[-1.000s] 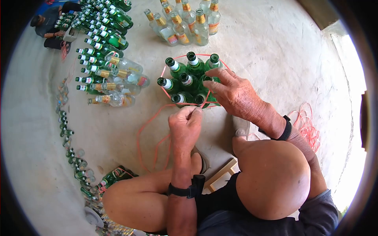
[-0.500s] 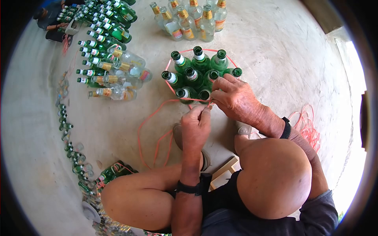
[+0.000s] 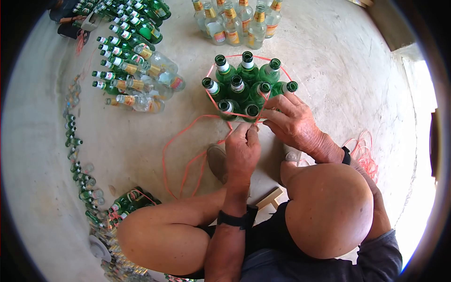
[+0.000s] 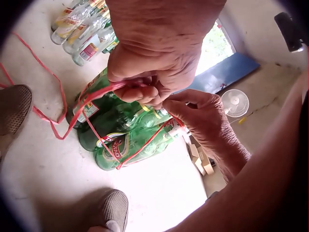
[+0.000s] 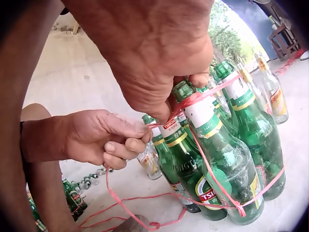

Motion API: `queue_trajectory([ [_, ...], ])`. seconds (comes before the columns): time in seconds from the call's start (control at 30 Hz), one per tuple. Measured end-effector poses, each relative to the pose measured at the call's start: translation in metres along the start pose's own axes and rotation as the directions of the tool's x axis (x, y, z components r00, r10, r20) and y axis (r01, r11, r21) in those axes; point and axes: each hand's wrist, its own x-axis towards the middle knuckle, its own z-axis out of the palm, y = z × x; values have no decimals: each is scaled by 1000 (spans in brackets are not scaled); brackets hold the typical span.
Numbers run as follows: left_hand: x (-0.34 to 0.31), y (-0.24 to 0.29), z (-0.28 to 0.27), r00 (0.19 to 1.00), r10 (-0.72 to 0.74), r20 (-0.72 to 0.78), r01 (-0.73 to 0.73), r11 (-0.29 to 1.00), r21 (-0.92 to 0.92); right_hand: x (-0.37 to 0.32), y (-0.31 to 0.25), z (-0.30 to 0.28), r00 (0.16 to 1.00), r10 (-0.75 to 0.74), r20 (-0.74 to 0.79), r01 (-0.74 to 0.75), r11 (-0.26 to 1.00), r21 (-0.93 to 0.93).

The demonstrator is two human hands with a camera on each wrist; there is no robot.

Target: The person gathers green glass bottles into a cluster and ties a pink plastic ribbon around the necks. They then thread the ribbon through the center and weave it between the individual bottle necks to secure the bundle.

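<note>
Down now with the right hand (image 3: 295, 123), from fingers spread over the bottle necks a second ago to a narrow pinch on the pink twine (image 3: 164, 155) at the near edge of the bunch. Just beside it, in the centre of the frame, gripping the same twine with the left hand (image 3: 243, 149), thumb pressed to curled fingers. Both hands on the line, then, and close together: probably past placing the loop and on to tightening or tying. No finished knot visible between them; too well hidden by fingers to tell. Over to the green bottles (image 3: 239, 91), upright and packed close at upper centre of the frame, on the pale floor (image 3: 127, 155). Nine dark mouths in sight from above, perhaps more beneath the right hand. White and gold bands at the necks, red labels lower down in the right wrist view, glass scuffed and specked. Ringed by twine at two heights: wide round the outer necks, and low round the bodies, with a small gathered knot at one corner and a strand climbing from there to the neck. Trailing off in slack curves to the left of the hands, more twine. Over at the right, a loose pink heap (image 3: 366, 157); up at the top, clear bottles (image 3: 232, 30) with yellow labels, standing well apart from the bunch.
</note>
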Motion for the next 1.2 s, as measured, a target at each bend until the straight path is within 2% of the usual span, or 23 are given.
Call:
queue_trajectory([
  [0.1, -4, -2, 4, 1000, 4, -20, -4, 1000, -12, -19, -5, -11, 994, 69, -90, -64, 996, 64],
  [0.2, -6, -6, 13, 997, 17, -73, -23, 997, -75, -52, -5, -10, 949, 307, 65, -312, 898, 312],
  [0.23, -7, -6, 15, 998, -21, -59, 16, 996, -88, -58, -3, -10, 927, 348, 141, -375, 857, 353],
  [0.33, -9, -5, 17, 992, -120, -44, 112, 983, -142, -66, -6, -14, 886, 431, 172, -464, 816, 344],
  [0.43, -10, -5, 25, 983, -179, -48, 165, 962, -217, -73, 8, 6, 784, 610, 118, -589, 670, 451],
  [0.5, -11, -6, 24, 977, -207, -42, 192, 952, -238, -58, 10, -4, 527, 779, 339, -751, 240, 615],
  [0.53, -12, -8, 26, 977, -210, -46, 193, 950, -245, -50, 9, -7, 384, 798, 466, -766, -6, 642],
  [0.57, -11, -10, 28, 976, -212, -51, 193, 949, -250, -50, 13, 0, 412, 807, 423, -716, 1, 698],
  [0.67, -11, -19, 32, 973, -228, -40, 209, 939, -272, -50, 24, 7, 409, 792, 453, -699, -48, 714],
  [0.8, -9, -32, 48, 980, -201, -5, 190, 933, -306, -54, 26, 10, 454, 758, 468, -668, -58, 742],
  [0.83, -10, -35, 50, 977, -209, 42, 212, 937, -279, -54, 27, 9, 463, 748, 476, -675, -51, 736],
  [0.93, -10, -34, 68, 981, -194, -4, 174, 892, -417, -51, 23, 9, 492, 713, 500, -631, -104, 769],
  [0.97, -11, -28, 68, 956, -292, 31, 275, 854, -441, -51, 22, 9, 503, 702, 505, -604, -133, 786],
  [1.03, -12, -31, 70, 935, -348, 64, 338, 823, -456, -55, 23, 12, 525, 673, 521, -573, -174, 801],
  [1.2, -13, -34, 76, 937, -345, 54, 327, 812, -483, -64, 22, 19, 549, 646, 530, -509, -244, 826],
])
